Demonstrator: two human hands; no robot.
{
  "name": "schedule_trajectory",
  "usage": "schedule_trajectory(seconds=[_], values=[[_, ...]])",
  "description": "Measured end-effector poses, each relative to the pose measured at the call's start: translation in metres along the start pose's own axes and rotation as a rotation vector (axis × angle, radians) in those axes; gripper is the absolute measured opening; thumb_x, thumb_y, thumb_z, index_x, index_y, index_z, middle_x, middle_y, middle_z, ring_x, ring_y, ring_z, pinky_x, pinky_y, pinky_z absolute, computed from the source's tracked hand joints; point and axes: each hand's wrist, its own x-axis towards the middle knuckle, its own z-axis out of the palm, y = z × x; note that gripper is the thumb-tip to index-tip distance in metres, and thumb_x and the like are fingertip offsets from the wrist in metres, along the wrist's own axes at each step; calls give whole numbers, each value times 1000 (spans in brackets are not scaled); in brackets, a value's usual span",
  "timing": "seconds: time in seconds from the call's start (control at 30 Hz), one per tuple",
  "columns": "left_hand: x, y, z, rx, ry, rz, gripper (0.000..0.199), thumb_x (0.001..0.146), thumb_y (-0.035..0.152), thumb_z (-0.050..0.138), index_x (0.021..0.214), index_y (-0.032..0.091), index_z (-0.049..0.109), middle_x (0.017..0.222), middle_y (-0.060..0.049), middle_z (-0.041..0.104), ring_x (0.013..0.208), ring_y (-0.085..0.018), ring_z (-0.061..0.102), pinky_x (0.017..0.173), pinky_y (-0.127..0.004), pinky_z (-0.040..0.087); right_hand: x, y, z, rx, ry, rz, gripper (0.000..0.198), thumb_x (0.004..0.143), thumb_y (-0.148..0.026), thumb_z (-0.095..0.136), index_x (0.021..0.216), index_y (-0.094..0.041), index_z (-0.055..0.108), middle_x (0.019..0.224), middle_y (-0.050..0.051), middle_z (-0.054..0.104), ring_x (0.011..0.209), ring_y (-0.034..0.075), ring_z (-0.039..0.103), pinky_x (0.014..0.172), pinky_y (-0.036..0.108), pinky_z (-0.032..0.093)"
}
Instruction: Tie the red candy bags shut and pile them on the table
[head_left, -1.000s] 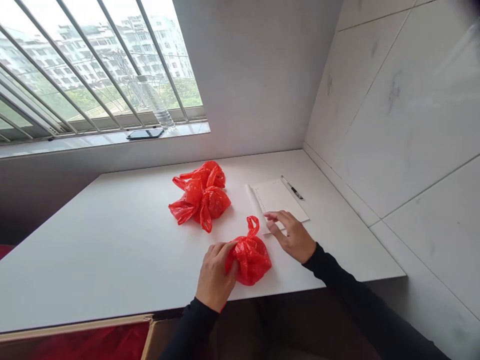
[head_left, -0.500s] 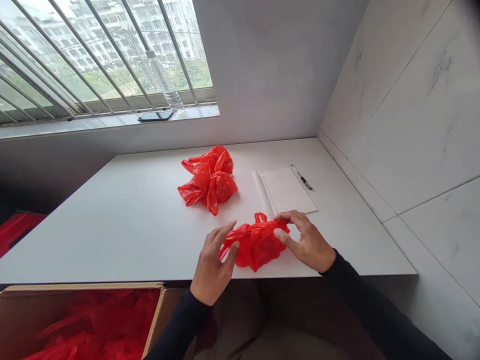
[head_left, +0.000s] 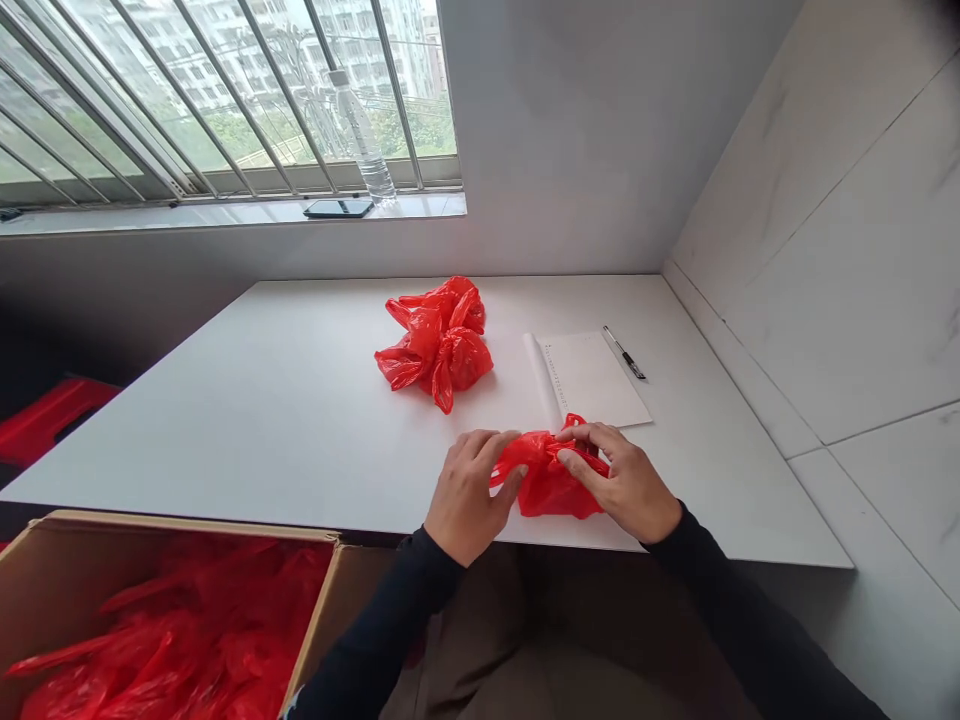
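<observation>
red bag [head_left: 556, 492] between both hands [head_left: 469, 492] [head_left: 628, 485]

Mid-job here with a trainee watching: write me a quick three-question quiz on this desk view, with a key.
1. True or false: the bottle stands on the windowsill, next to the phone.

2. Where is the pen?
(a) on the windowsill
(b) on the table, by the right side of the notebook
(c) between the hands

3. What lies between the left hand and the right hand?

Key: 1. True. 2. b. 3. A red bag.
</observation>
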Motion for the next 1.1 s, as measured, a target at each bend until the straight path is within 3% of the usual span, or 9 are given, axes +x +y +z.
schedule_trajectory(seconds=[0.07,0.13,0.3,0.43,0.6,0.77,0.9,1.0,1.1], values=[[2,1,4,40,-6,41,12,94,20,55,92,22,67,86,-3,69,87,-21,60,85,-39,47,0,-2,-2,1,14,-8,22,97,-44,56,96,-26,68,92,3,66,90,22,57,85,39,46],[-1,-5,2,69,25,52,17,95,17,52,83,21,63,77,-2,66,78,-20,57,83,-39,45,-2,3,-10,30,75,27,23,97,-45,56,93,-25,68,95,3,67,92,22,58,86,38,47],[-13,-16,-6,105,180,5,10,97,18,52,93,20,61,83,-4,63,82,-21,57,80,-37,45,-5,13,-19,45,305,139,30,95,-51,58,103,-23,65,105,6,67,97,23,60,91,41,48],[-9,-6,1,77,157,37,36,93,26,61,129,20,55,123,-11,63,113,-25,57,97,-41,45,1,1,-2,-63,167,56,39,92,-53,63,121,-26,65,115,7,67,106,27,59,97,46,47],[-1,-8,-1,66,152,-2,11,94,27,58,87,23,65,76,0,67,80,-20,60,87,-38,46,6,-4,-4,-30,172,31,24,95,-44,58,92,-24,70,92,5,69,93,25,61,86,41,49],[-3,-18,-12,-21,225,-172,17,98,31,55,89,22,65,79,1,68,70,-15,63,59,-27,46,1,1,-14,26,253,107,23,96,-43,54,95,-23,65,97,5,68,93,24,61,83,37,49],[-1,-11,-10,-81,272,-124,26,95,29,60,121,23,63,100,-2,69,93,-17,66,82,-30,52,3,-11,-5,9,237,40,25,92,-40,61,113,-26,61,111,4,66,105,23,60,94,38,48],[0,-9,-11,-45,277,-57,13,95,26,61,106,24,67,89,0,68,85,-16,63,83,-31,50,7,-15,-4,30,203,17,17,93,-42,62,101,-26,64,99,2,67,94,21,61,86,35,50],[0,-12,-17,-69,326,-182,10,95,29,60,93,23,66,84,1,68,80,-15,63,80,-30,50,9,-8,-12,114,340,73,21,96,-44,59,92,-23,60,87,2,64,84,19,60,80,33,50]])
